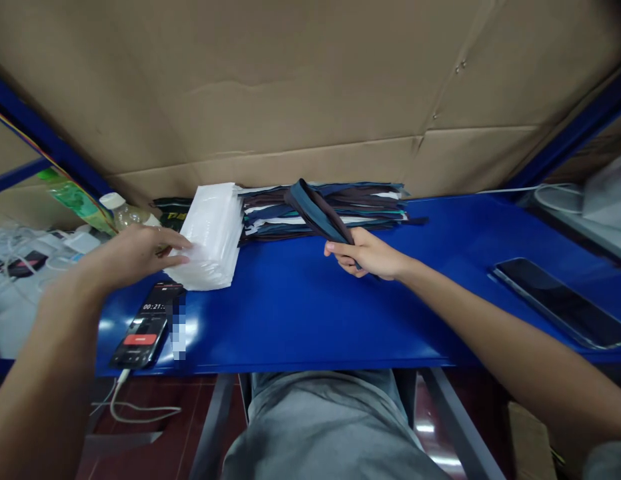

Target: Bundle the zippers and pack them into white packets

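My right hand point(365, 253) is closed around a folded fabric strip point(315, 207), dark blue and brown, whose looped end points up and away to the left. Behind it, a pile of similar strips point(270, 230) in navy, brown and white lies lengthwise along the back of the table. My left hand point(140, 253) rests at the left side of a stack of white translucent plastic bags point(213, 233). Its index finger and thumb reach onto the stack with a small gap between them; the other fingers curl underneath, partly hidden.
Below the stack lies a phone point(145, 327) with a running timer, its cable hanging over the table edge. Another phone point(560, 303) lies at right. Bottles point(123, 212) and tangled white cables point(20, 247) crowd the left. Cardboard point(310, 87) backs the blue table point(300, 313).
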Tool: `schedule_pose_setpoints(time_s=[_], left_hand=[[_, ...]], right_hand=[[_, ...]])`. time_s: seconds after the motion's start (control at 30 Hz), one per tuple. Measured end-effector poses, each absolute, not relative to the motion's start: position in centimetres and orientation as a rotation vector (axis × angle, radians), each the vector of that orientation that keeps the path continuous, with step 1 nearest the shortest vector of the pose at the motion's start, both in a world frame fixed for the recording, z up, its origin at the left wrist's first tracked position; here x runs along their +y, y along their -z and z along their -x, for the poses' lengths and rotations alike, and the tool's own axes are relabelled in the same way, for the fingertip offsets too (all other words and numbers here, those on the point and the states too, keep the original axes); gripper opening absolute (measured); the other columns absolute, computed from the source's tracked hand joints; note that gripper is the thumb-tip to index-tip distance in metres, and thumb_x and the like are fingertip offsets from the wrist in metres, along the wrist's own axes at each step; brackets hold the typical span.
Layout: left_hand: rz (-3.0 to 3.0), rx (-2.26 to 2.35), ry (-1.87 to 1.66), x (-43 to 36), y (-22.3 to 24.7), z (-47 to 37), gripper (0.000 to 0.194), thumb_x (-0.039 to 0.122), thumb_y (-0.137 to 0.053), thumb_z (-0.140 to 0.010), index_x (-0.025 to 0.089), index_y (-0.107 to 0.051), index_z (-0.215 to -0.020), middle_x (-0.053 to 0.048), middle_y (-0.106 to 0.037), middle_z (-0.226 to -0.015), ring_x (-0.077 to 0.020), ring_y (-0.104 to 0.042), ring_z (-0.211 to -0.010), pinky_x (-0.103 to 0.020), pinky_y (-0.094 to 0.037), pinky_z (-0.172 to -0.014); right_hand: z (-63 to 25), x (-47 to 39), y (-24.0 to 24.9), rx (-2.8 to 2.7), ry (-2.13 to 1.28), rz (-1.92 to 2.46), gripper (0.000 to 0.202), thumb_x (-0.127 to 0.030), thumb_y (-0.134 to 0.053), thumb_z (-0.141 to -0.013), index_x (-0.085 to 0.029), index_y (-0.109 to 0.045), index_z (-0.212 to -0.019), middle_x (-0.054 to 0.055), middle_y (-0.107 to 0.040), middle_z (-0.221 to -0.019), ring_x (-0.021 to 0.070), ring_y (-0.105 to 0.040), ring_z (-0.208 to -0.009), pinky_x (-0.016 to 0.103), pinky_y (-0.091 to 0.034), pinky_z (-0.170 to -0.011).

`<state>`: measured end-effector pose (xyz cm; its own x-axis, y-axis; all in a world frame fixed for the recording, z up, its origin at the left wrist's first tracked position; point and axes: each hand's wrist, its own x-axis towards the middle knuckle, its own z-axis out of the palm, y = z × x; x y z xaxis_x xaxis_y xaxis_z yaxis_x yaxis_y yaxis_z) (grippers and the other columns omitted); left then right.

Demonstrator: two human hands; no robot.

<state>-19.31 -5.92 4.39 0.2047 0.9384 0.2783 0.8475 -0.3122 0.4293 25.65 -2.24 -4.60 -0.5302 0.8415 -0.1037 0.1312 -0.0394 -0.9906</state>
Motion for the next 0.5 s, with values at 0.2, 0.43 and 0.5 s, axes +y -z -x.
schedule_pose_setpoints(time_s=[0.2, 0.43, 0.5], left_hand=[[-2.737, 1.772, 0.002, -4.3, -6.0, 21.2, 0.041, 0.049, -0.054, -0.099, 0.024, -0.083, -0.116, -0.009, -0.081, -0.128, -0.0322, -0.075, -0.108, -0.040, -0.050, -0.098], [-2.705, 1.536, -0.599, -8.2, -7.0, 6.9, 0.029, 0.044, -0.069, -0.095, 0.030, -0.082, -0.118, -0.010, -0.082, -0.106, -0.0369, -0.075, -0.101, -0.051, -0.051, -0.105], [-2.689, 1.488, -0.491, -9.4, -6.0, 1.0, 0.038, 0.032, -0.072, -0.091, 0.027, -0.077, -0.128, -0.009, -0.080, -0.090, -0.0380, -0.077, -0.089, -0.052, -0.056, -0.095]], right_hand=[[-26.0, -2.1, 4.3, -1.680, -1.618, 1.043, 0.039, -0.056, -0.078, -0.099, -0.019, -0.066, -0.101, -0.003, -0.048, -0.067, 0.0104, -0.044, -0.054, 0.023, -0.031, -0.044], [-29.0, -2.5, 3.1, -1.735, -1.501, 1.095, 0.044, -0.061, -0.078, -0.097, -0.019, -0.066, -0.102, -0.003, -0.048, -0.066, 0.0116, -0.046, -0.054, 0.024, -0.034, -0.044], [-31.2, -3.0, 3.2, -1.742, -1.465, 1.183, 0.047, -0.064, -0.077, -0.097, -0.019, -0.066, -0.103, -0.003, -0.048, -0.066, 0.0118, -0.047, -0.054, 0.024, -0.034, -0.044]])
